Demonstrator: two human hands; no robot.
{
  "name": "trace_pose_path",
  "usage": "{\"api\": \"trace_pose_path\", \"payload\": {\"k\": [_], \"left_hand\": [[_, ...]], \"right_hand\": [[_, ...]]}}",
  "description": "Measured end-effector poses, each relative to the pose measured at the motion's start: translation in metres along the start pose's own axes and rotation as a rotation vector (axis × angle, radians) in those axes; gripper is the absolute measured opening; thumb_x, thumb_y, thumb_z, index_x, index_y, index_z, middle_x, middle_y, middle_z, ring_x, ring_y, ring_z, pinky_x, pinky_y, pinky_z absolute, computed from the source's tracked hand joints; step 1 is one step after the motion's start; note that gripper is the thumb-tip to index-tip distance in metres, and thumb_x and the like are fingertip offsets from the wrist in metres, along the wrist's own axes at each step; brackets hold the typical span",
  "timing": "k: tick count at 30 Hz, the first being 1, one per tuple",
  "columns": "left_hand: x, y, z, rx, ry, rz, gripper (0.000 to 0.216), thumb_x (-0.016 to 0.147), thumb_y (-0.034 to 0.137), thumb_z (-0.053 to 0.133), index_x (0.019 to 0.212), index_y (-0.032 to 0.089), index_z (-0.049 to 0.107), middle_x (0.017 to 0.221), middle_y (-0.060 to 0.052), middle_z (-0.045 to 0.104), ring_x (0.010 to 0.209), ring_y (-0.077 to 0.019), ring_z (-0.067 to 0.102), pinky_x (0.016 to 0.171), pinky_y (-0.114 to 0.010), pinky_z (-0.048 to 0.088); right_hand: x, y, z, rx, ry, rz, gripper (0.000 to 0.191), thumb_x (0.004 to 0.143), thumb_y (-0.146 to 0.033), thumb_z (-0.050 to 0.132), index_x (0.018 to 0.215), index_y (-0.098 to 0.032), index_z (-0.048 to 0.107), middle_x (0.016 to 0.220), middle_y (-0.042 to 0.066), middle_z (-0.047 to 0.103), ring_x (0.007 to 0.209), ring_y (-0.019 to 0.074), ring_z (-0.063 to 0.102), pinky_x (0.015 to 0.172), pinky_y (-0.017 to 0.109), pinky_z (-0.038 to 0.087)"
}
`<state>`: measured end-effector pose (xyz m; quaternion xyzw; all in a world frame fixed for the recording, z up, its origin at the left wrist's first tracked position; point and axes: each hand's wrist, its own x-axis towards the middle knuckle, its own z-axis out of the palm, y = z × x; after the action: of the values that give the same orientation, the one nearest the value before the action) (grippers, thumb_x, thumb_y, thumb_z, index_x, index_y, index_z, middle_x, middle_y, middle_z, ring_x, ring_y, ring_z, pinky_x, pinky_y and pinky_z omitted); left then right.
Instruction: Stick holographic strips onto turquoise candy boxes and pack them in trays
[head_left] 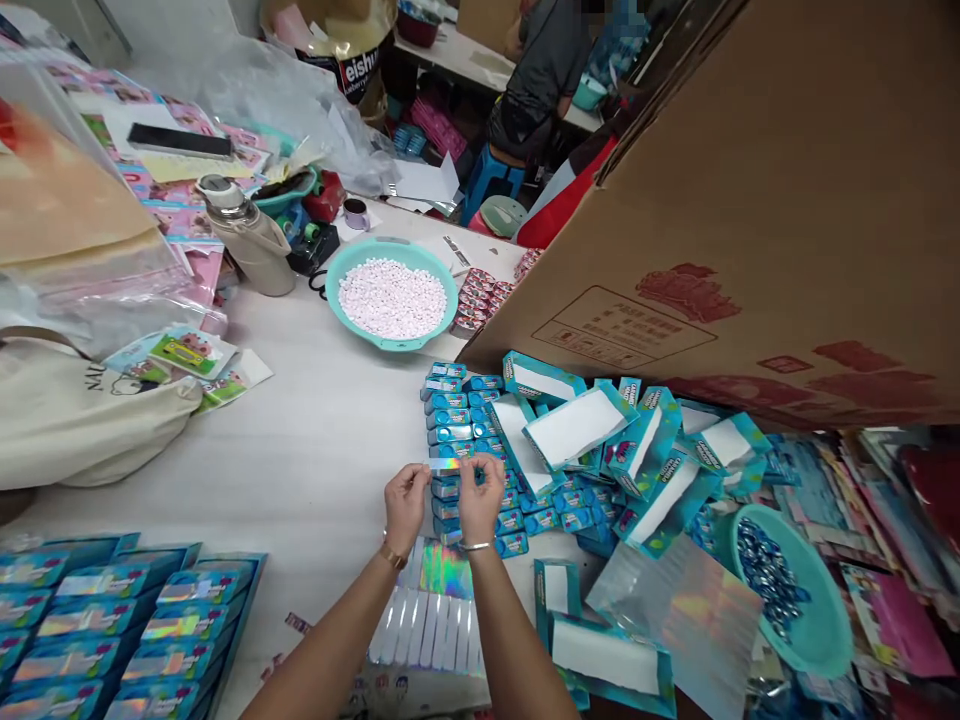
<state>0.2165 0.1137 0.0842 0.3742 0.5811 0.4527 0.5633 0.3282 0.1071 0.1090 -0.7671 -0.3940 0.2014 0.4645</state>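
Note:
My left hand (405, 505) and my right hand (480, 497) are raised together over the white table (315, 450). Between their pinched fingertips they hold a narrow holographic strip (444, 464). Just beyond the strip lies a stack of small blue boxes (457, 420). Below my wrists rests a holographic sheet (442, 570) and a row of white strips (431, 630). Each wrist wears a bracelet.
A teal bowl of white pellets (392, 295) sits ahead, a teal bowl of blue pieces (787, 590) at right. Open blue cartons (600, 430) pile beside a large cardboard box (750, 220). Packed blue trays (112, 620) lie lower left. A beige bottle (247, 235) and cloth bag (75, 410) stand left. A seated person (536, 80) works behind.

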Motion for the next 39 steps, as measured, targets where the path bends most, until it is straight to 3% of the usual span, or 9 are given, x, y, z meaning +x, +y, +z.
{"api": "trace_pose_path", "payload": {"k": [4, 14, 21, 29, 31, 34, 36, 39], "left_hand": [[0.015, -0.021, 0.013, -0.035, 0.054, -0.027, 0.028, 0.086, 0.038, 0.055, 0.068, 0.017, 0.061, 0.066, 0.001, 0.057, 0.067, -0.0139, 0.052, 0.064, -0.023, 0.041], [0.031, -0.06, 0.025, -0.038, 0.113, -0.077, 0.026, 0.082, 0.039, 0.056, 0.074, 0.016, 0.065, 0.072, -0.002, 0.064, 0.072, -0.0157, 0.056, 0.07, -0.025, 0.044], [0.043, -0.065, 0.033, 0.029, 0.095, -0.129, 0.031, 0.078, 0.042, 0.053, 0.059, 0.018, 0.056, 0.059, 0.001, 0.056, 0.063, -0.0139, 0.051, 0.06, -0.022, 0.039], [0.052, -0.071, 0.024, 0.271, 0.071, -0.163, 0.033, 0.076, 0.042, 0.052, 0.054, 0.018, 0.057, 0.053, -0.001, 0.057, 0.057, -0.0166, 0.054, 0.058, -0.026, 0.041], [0.046, -0.071, 0.012, 0.334, 0.063, -0.146, 0.029, 0.075, 0.042, 0.054, 0.066, 0.017, 0.063, 0.067, -0.005, 0.065, 0.068, -0.0196, 0.06, 0.066, -0.029, 0.046], [0.021, -0.068, -0.015, 0.421, 0.014, -0.094, 0.033, 0.079, 0.042, 0.051, 0.092, 0.015, 0.065, 0.096, -0.012, 0.068, 0.09, -0.0228, 0.063, 0.082, -0.034, 0.048], [-0.004, -0.065, -0.036, 0.466, -0.084, -0.054, 0.034, 0.079, 0.042, 0.053, 0.097, 0.016, 0.065, 0.102, -0.013, 0.067, 0.097, -0.0245, 0.061, 0.09, -0.037, 0.045], [-0.042, -0.062, -0.058, 0.654, -0.333, 0.028, 0.037, 0.074, 0.042, 0.062, 0.1, 0.017, 0.067, 0.104, -0.012, 0.067, 0.105, -0.0305, 0.056, 0.097, -0.045, 0.038]], "right_hand": [[0.012, 0.013, 0.012, -0.179, 0.041, -0.033, 0.026, 0.087, -0.041, 0.056, 0.074, -0.019, 0.06, 0.1, 0.009, 0.058, 0.107, 0.0247, 0.05, 0.097, 0.038, 0.033], [0.02, 0.038, 0.029, -0.377, 0.01, -0.026, 0.027, 0.089, -0.041, 0.053, 0.074, -0.02, 0.06, 0.105, 0.01, 0.059, 0.106, 0.0273, 0.049, 0.092, 0.04, 0.031], [0.021, 0.039, 0.035, -0.519, 0.034, -0.046, 0.023, 0.09, -0.042, 0.05, 0.085, -0.021, 0.056, 0.101, 0.01, 0.056, 0.101, 0.0291, 0.047, 0.084, 0.039, 0.031], [0.028, 0.028, 0.037, -0.423, 0.054, -0.03, 0.013, 0.086, -0.026, 0.046, 0.09, -0.019, 0.057, 0.104, 0.014, 0.056, 0.1, 0.0304, 0.048, 0.084, 0.042, 0.035], [0.03, 0.024, 0.025, -0.343, 0.055, -0.042, 0.017, 0.086, -0.024, 0.045, 0.096, -0.018, 0.057, 0.102, 0.013, 0.058, 0.099, 0.0278, 0.05, 0.086, 0.041, 0.037], [0.017, 0.034, -0.016, -0.245, 0.055, -0.082, 0.025, 0.089, -0.029, 0.044, 0.108, -0.018, 0.055, 0.106, 0.011, 0.06, 0.1, 0.0228, 0.053, 0.089, 0.036, 0.041], [-0.01, 0.055, -0.053, -0.158, 0.081, -0.052, 0.029, 0.09, -0.036, 0.045, 0.111, -0.019, 0.055, 0.108, 0.01, 0.06, 0.1, 0.0214, 0.056, 0.089, 0.034, 0.043], [-0.067, 0.096, -0.099, -0.136, 0.192, 0.18, 0.039, 0.081, -0.048, 0.055, 0.105, -0.017, 0.056, 0.101, 0.011, 0.063, 0.094, 0.0233, 0.058, 0.084, 0.035, 0.046]]}}
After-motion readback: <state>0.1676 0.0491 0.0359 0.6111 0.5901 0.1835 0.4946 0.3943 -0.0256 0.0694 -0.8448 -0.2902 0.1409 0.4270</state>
